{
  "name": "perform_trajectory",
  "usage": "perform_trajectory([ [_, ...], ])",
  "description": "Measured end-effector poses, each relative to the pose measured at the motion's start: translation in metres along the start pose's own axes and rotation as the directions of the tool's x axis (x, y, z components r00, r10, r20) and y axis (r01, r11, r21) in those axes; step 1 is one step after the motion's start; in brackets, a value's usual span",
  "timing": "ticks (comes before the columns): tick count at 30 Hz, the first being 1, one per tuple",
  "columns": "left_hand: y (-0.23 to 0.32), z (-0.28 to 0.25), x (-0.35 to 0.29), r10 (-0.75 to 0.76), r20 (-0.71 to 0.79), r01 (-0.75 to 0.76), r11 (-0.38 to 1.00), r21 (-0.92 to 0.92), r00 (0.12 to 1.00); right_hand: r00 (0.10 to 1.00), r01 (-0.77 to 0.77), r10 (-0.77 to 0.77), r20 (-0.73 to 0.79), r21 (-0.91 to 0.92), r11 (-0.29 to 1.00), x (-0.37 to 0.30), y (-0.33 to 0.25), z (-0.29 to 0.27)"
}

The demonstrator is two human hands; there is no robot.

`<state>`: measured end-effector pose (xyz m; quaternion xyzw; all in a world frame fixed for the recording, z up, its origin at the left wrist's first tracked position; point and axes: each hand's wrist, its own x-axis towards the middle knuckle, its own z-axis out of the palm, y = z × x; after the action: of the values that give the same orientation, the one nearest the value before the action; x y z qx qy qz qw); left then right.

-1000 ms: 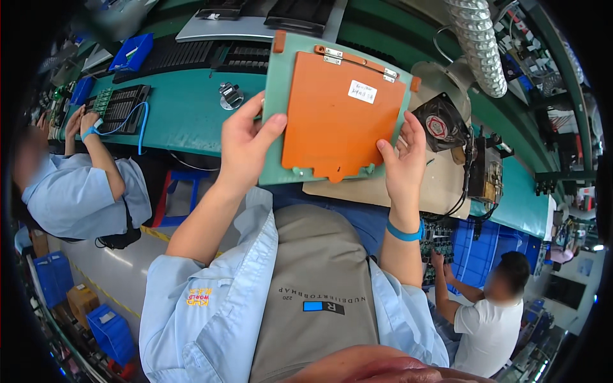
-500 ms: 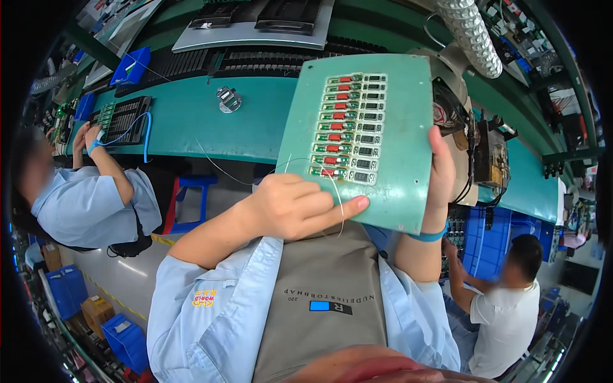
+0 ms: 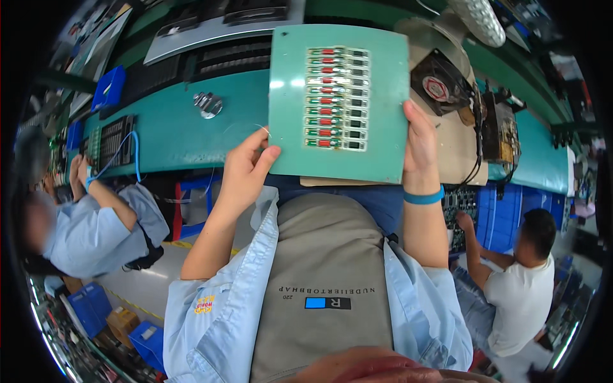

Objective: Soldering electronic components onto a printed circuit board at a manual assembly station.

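Observation:
A flat green board (image 3: 386,127) is held up above the bench edge between my two hands. Set into it is a column of small circuit boards (image 3: 327,101), each with a red part and a dark display-like block. My left hand (image 3: 249,163) grips its lower left edge, thumb on the front face and the other fingers partly hidden. A thin pale strand (image 3: 246,127) curves beside those fingers. On the opposite edge, my right hand (image 3: 420,143) has its thumb along the front, while its fingers are hidden behind. A blue band (image 3: 423,196) circles my right wrist.
A small metal device (image 3: 207,105) stands on the green bench mat (image 3: 172,137). Right of the board are a black fan (image 3: 440,83), cables and a machine (image 3: 501,137). One co-worker (image 3: 96,220) sits at the left, another (image 3: 520,287) at the right. Blue bins (image 3: 488,220) stand nearby.
My left hand has come off the board's lower front and now grips its left edge. The board has shifted up and left and sits straighter. My right hand keeps its hold.

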<state>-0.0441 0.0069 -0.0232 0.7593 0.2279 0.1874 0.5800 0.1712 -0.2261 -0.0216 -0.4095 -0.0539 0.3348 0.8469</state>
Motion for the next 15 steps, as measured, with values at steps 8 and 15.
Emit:
perform_trajectory([
  [8, -0.002, 0.004, 0.011, -0.132, 0.191, 0.115, 0.989, 0.094, 0.973, 0.985, -0.015, -0.064, -0.163, -0.440, 0.898, 0.018, -0.004, -0.003],
  [15, 0.014, 0.005, 0.015, -0.122, 0.226, 0.016, 0.908, 0.420, 0.967, 0.973, -0.061, -0.137, -0.185, -0.783, 0.619, 0.024, -0.003, -0.005],
])
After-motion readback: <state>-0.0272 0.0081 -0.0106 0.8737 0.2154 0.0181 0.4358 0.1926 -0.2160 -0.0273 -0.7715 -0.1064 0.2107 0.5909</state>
